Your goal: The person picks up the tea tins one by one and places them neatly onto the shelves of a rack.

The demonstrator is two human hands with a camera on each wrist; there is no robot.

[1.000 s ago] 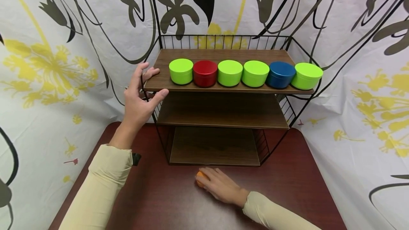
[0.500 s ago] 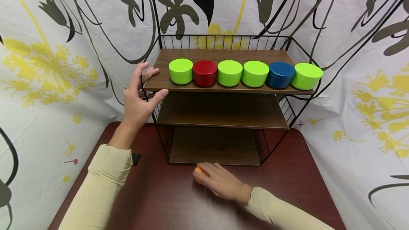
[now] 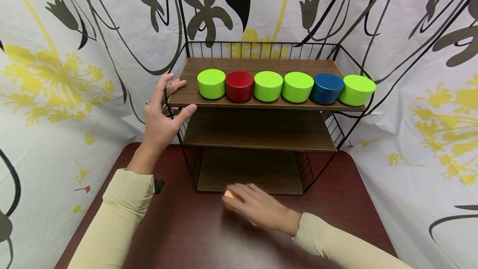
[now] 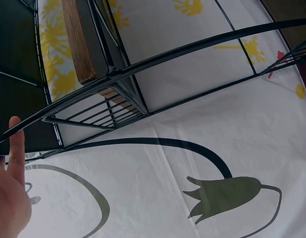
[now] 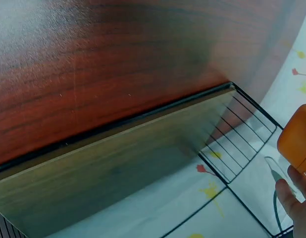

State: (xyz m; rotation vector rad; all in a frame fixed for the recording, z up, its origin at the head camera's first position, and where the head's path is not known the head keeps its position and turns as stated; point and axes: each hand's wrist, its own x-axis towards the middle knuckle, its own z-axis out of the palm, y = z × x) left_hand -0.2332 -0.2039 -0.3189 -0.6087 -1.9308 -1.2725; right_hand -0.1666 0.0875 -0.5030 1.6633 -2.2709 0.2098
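Note:
My left hand (image 3: 159, 116) grips the left front post of a shelf rack (image 3: 257, 128) at its top board, thumb in front and other fingers reaching past the post. In the left wrist view one finger (image 4: 15, 153) lies along the black wire frame. My right hand (image 3: 263, 209) holds an orange round container (image 3: 230, 199) low in front of the bottom board, its palm side hidden from the head view. The right wrist view shows the rounded side of this orange container above the fingertips (image 5: 286, 196), with a seam line.
Along the top board's front edge stand green containers (image 3: 211, 83), a red container (image 3: 240, 86) and a blue container (image 3: 327, 88) in a row. The rack has three brown boards and stands on a dark red table (image 3: 168, 227). Patterned white cloth (image 3: 74, 136) surrounds it.
My right hand has moved forward and slightly left with the orange container, closer to the bottom board's front edge. The left hand and the row of containers have stayed put.

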